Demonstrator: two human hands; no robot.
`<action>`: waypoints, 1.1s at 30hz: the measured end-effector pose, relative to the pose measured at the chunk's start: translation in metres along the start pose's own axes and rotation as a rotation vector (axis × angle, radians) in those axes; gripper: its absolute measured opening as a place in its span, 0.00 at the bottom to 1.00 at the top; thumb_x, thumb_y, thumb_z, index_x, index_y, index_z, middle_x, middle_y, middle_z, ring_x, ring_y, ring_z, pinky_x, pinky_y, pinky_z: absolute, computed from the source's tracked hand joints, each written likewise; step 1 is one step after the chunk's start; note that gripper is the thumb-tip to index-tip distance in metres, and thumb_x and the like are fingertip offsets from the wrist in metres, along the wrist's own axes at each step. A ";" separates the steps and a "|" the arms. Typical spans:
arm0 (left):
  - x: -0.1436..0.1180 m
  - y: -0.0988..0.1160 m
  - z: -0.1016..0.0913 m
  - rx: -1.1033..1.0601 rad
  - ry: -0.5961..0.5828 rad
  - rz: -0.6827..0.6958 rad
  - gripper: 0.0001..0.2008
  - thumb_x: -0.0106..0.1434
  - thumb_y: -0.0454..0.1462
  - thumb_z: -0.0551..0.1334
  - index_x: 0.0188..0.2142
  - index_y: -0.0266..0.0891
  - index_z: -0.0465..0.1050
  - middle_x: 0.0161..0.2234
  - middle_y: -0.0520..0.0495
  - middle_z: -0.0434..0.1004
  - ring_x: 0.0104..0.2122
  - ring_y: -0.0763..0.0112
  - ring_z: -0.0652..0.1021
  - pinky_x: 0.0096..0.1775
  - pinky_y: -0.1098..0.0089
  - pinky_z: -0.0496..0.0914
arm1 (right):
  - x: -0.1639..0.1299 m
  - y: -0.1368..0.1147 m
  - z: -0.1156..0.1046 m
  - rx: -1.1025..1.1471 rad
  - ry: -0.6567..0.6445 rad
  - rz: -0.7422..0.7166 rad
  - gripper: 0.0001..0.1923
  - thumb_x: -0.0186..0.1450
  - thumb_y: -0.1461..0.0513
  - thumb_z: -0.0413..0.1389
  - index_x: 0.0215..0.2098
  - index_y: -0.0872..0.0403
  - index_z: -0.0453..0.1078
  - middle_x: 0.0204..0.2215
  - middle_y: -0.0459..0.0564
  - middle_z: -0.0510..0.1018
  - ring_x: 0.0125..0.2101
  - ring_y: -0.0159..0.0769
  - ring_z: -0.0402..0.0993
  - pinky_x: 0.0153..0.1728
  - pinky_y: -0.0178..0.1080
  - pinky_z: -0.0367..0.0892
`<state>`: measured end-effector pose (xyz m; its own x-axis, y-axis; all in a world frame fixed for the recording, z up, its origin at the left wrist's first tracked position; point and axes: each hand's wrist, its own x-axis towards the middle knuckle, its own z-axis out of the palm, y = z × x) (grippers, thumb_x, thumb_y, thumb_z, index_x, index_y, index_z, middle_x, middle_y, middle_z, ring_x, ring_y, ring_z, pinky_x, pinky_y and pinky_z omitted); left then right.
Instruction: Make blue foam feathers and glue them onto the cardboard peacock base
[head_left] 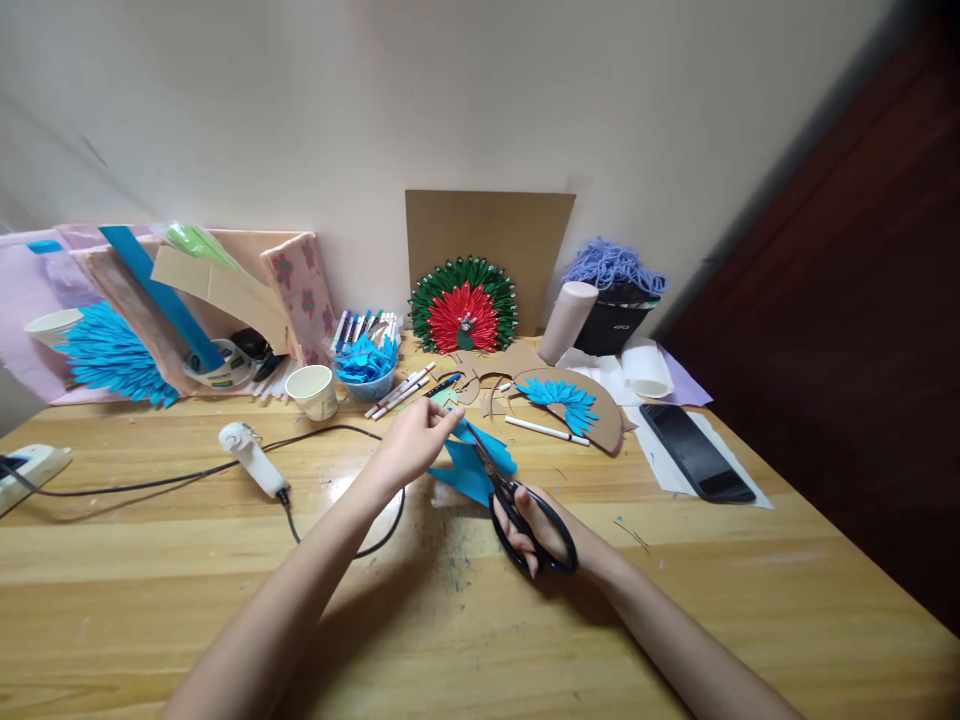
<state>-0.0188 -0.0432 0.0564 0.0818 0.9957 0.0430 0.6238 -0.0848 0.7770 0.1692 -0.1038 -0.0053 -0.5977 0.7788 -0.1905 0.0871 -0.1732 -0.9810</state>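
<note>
Head view, left hand [411, 443] fingers pinching blue paper [469, 472], right hand [541, 530] fingers gripping black scissors [517, 510]

- The wooden bench [675, 620] stood against a pale wall, its boards running left to right.
- A white glue gun [251, 458] lay on it left of centre, its black cable [135, 485] trailing to a power strip [30, 470] at the left edge.
- A paper cup [313, 391] stood beside a blue bowl [367, 383] of blue paper pieces.
- Loose markers [397, 392] lay near the bowl, and a white pen [546, 430] by a cardboard arc [600, 415] bearing blue petals.
- A dark phone [696, 452] rested on white paper [667, 470] at the right.
- A black pot [616, 325] topped with purple yarn stood at the back.
</note>
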 end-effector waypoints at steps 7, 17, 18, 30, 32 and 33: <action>-0.005 0.012 -0.004 0.088 -0.119 0.113 0.15 0.58 0.44 0.51 0.20 0.38 0.61 0.18 0.54 0.61 0.22 0.72 0.64 0.24 0.72 0.55 | 0.001 0.003 -0.001 0.078 0.001 -0.006 0.36 0.49 0.32 0.40 0.23 0.57 0.60 0.10 0.37 0.58 0.08 0.22 0.56 0.08 0.26 0.56; -0.002 0.013 -0.006 -0.026 -0.247 0.124 0.17 0.56 0.47 0.53 0.18 0.39 0.57 0.18 0.54 0.59 0.21 0.73 0.63 0.24 0.72 0.53 | 0.003 0.001 0.003 0.216 -0.059 0.029 0.40 0.43 0.30 0.40 0.25 0.57 0.61 0.10 0.37 0.59 0.08 0.24 0.58 0.10 0.29 0.61; -0.002 0.012 -0.006 -0.031 -0.250 0.123 0.17 0.56 0.48 0.53 0.18 0.39 0.57 0.18 0.54 0.59 0.21 0.73 0.63 0.24 0.72 0.54 | 0.002 0.001 0.003 0.213 -0.057 0.025 0.40 0.43 0.30 0.40 0.25 0.57 0.61 0.10 0.37 0.59 0.08 0.24 0.58 0.10 0.29 0.61; -0.002 0.013 -0.006 -0.101 -0.209 0.137 0.15 0.58 0.44 0.52 0.21 0.37 0.64 0.21 0.53 0.64 0.24 0.73 0.65 0.26 0.73 0.57 | 0.006 0.012 0.001 0.162 0.059 -0.056 0.35 0.49 0.33 0.43 0.25 0.56 0.60 0.10 0.36 0.57 0.07 0.22 0.54 0.08 0.26 0.55; -0.002 0.014 -0.004 -0.112 -0.170 0.152 0.15 0.58 0.44 0.53 0.21 0.37 0.63 0.20 0.53 0.63 0.24 0.73 0.65 0.26 0.73 0.57 | 0.006 0.011 0.001 0.166 0.058 -0.070 0.35 0.48 0.32 0.42 0.25 0.56 0.60 0.10 0.37 0.58 0.08 0.23 0.56 0.09 0.27 0.55; -0.003 0.013 -0.003 -0.111 -0.157 0.162 0.15 0.59 0.43 0.52 0.21 0.37 0.63 0.20 0.53 0.63 0.24 0.73 0.65 0.26 0.73 0.58 | 0.006 0.010 0.001 0.175 0.044 -0.074 0.36 0.47 0.31 0.42 0.25 0.56 0.60 0.11 0.38 0.58 0.08 0.24 0.57 0.10 0.28 0.56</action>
<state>-0.0132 -0.0468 0.0686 0.2991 0.9508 0.0813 0.5039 -0.2297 0.8326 0.1653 -0.1014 -0.0166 -0.5613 0.8184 -0.1232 -0.0980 -0.2135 -0.9720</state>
